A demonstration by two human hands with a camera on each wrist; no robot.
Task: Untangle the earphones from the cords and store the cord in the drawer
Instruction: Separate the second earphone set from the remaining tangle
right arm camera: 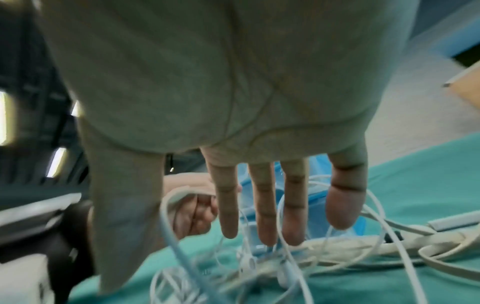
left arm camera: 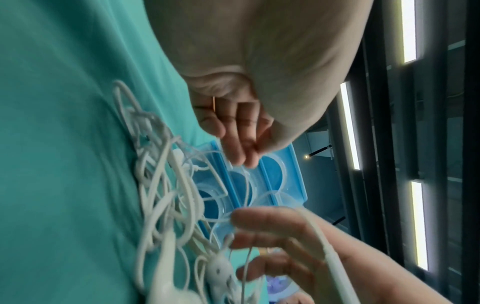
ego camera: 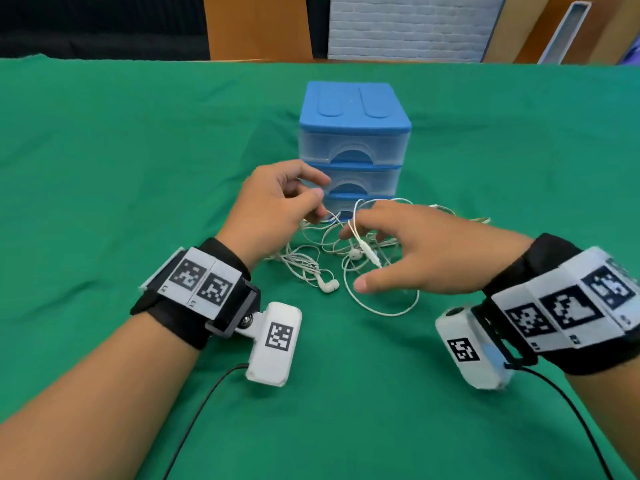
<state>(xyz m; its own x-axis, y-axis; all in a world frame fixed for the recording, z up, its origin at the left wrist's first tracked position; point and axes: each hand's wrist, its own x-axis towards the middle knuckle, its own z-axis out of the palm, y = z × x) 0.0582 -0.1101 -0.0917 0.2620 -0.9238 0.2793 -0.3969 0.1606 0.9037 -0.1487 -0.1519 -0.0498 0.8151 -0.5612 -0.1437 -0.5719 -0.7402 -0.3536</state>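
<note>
A tangle of thin white earphone wires and thicker white cord [ego camera: 346, 251] lies mid-table on the green cloth [ego camera: 104, 168], touching the base of the blue three-drawer plastic cabinet [ego camera: 353, 133], all drawers closed. The left hand [ego camera: 277, 206] pinches a strand. The right hand [ego camera: 415, 247] hovers with its fingers spread over the tangle, covering part of it.

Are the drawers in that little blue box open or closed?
Closed: the upper two fronts of the drawer unit sit flush; the bottom one is partly hidden behind the cords.
</note>
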